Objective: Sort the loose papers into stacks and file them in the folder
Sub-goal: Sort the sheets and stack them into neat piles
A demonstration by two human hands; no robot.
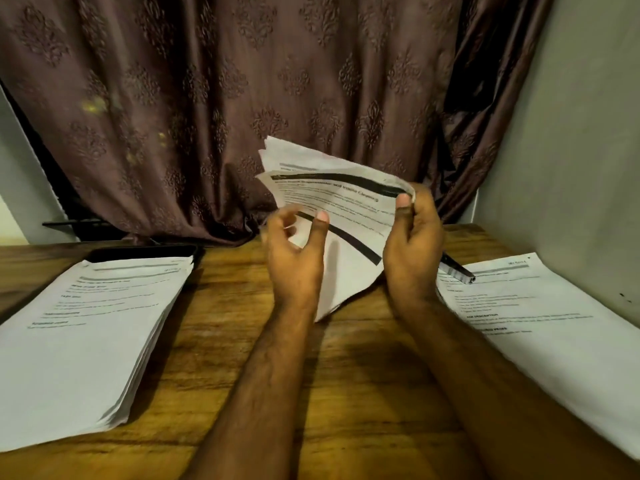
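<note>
While both forearms reach in from the near edge over the wooden table [346, 393], two sorted stacks flank them: thick left stack [86, 334] with fanned edges, flatter right stack [540, 327], both lying on the wood

Mid-field: held sheaf [346, 216] off the table between the hands, bowed and drooping at its lower corner. Judged light, limp, slick sheet on sheet, easily creased; best taken at an edge with thumb on top, second hand under the sag

Right hand [414, 244]: pinches the sheaf's right edge, thumb on the printed face

Left hand [296, 254]: fingers loosely curled at the front sheet; real grip or mere touch, cannot tell

Beyond: pen [457, 270] on the right stack's top; dark flat object [145, 252], possibly the folder, behind the left stack; curtain [242, 98] at back
</note>
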